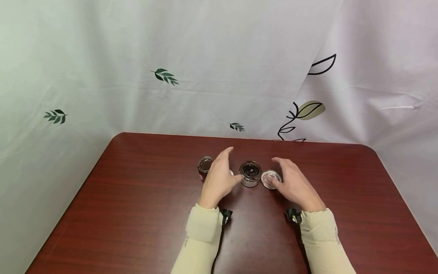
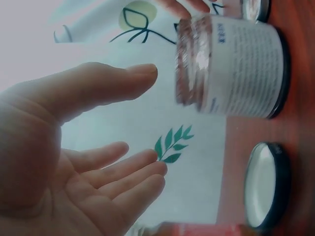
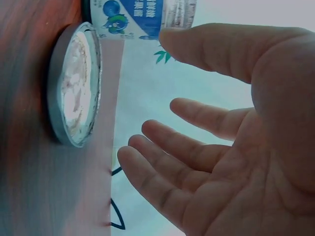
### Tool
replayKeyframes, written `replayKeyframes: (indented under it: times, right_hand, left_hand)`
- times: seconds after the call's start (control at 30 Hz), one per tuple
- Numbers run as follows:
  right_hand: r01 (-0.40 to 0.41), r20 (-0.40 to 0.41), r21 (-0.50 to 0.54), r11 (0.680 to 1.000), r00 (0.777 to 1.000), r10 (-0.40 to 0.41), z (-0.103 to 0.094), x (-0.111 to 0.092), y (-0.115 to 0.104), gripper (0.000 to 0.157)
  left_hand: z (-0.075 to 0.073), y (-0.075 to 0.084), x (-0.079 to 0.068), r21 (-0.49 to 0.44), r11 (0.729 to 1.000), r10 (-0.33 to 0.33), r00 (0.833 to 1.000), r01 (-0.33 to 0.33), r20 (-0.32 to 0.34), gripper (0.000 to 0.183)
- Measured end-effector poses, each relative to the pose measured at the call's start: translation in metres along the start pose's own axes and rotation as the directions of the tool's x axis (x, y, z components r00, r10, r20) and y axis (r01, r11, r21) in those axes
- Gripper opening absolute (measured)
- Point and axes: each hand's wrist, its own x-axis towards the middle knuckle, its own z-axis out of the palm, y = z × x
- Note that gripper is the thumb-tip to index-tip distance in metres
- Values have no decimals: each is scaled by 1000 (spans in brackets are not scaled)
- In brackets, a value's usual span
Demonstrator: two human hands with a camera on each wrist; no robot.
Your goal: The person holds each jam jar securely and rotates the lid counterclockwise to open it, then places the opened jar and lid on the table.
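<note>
My left hand [image 1: 218, 180] hovers with fingers apart, between two open glass jars. Its thumb overlaps the left rim of the middle jar [image 1: 251, 180], which has dark contents. In the left wrist view that hand [image 2: 74, 189] grips nothing, and the jar [image 2: 246, 69] stands beyond the thumb. My right hand [image 1: 295, 184] is over an upturned lid [image 1: 270, 179] with residue inside, its fingers relaxed. The right wrist view has this lid [image 3: 76, 88] beside the blueberry-labelled jar [image 3: 133, 17], the hand [image 3: 236, 147] holding nothing.
A second jar [image 1: 204, 167] with dark contents stands left of the left hand, partly hidden by it. Another upturned lid [image 2: 261, 187], white inside, lies on the reddish-brown table [image 1: 137, 213]. A pale patterned curtain [image 1: 205, 102] hangs behind the table's far edge.
</note>
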Motion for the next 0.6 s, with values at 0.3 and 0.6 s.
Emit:
replayKeyframes:
  times: [0.3,0.6]
  right_hand:
    - [-20,-50,-5,1000,999,19,-4,-1,-6,57]
    - [-7,-143,8,1000,990,8,-3,-1,-7,53]
  left_hand:
    - [-14,-2,-2,-6,1000,6,997,-7,-80,82]
    - [-21,-9,-3,-42,999,-4,987,-3,-163,74]
